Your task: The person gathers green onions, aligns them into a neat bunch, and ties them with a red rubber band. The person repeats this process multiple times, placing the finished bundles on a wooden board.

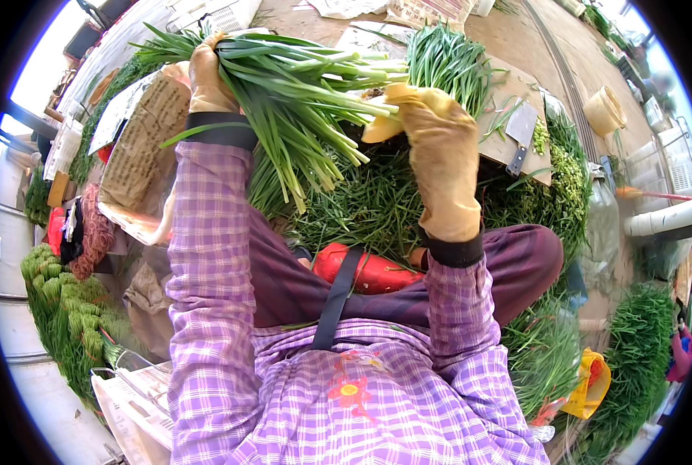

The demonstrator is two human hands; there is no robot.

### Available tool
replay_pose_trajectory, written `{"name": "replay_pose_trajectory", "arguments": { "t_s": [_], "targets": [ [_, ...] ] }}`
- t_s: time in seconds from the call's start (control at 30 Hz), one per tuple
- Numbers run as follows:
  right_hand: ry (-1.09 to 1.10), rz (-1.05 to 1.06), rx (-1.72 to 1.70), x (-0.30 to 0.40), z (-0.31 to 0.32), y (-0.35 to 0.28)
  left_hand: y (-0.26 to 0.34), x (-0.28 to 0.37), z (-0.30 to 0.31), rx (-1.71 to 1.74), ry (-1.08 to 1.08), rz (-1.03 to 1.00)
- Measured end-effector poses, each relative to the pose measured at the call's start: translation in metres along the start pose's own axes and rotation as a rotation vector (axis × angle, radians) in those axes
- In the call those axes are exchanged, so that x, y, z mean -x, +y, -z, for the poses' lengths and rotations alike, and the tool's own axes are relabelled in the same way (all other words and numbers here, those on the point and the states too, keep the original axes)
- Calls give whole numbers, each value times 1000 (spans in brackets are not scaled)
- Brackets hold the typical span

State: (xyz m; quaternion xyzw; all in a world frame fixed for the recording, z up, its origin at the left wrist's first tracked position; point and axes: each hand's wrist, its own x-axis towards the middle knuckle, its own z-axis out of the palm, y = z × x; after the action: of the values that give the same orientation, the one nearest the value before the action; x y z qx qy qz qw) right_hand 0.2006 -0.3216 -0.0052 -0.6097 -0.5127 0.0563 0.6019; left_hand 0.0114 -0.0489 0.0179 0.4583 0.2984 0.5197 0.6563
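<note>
My left hand (211, 75), in a tan glove, grips a thick bunch of garlic chives (299, 70) by the leafy part. The pale stem ends fan out to the right, and several hang lower. My gloved right hand (442, 136) is at those stem ends, with a few stems between its thumb and curled fingers. Just beyond it, another bunch of green chives (447, 67) lies on a wooden board (500, 131). A cleaver (520, 125) with a black handle rests on that board, to the right of my right hand.
Loose green leaves (357, 200) are heaped between my legs, before a red cushion (369, 270). On the left stand a paper-covered basket (142, 139) and stacked tied bunches (69, 302). A beige bucket (604, 110), a plastic bottle (603, 209) and a yellow bag (587, 383) are on the right.
</note>
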Motion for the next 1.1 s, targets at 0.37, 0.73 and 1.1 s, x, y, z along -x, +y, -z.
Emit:
{"name": "replay_pose_trajectory", "arguments": {
  "t_s": [0.37, 0.73, 1.1],
  "targets": [
    [-216, 270, 537, -12, -22, 14, -4, -95, 69, 189, -187, 195],
    [73, 294, 398, 28, -8, -17, -13, -67, 34, 346, -347, 66],
    [-11, -257, -152, 42, 21, 27, -39, -63, -37, -706, 50, -605]
  ]
}}
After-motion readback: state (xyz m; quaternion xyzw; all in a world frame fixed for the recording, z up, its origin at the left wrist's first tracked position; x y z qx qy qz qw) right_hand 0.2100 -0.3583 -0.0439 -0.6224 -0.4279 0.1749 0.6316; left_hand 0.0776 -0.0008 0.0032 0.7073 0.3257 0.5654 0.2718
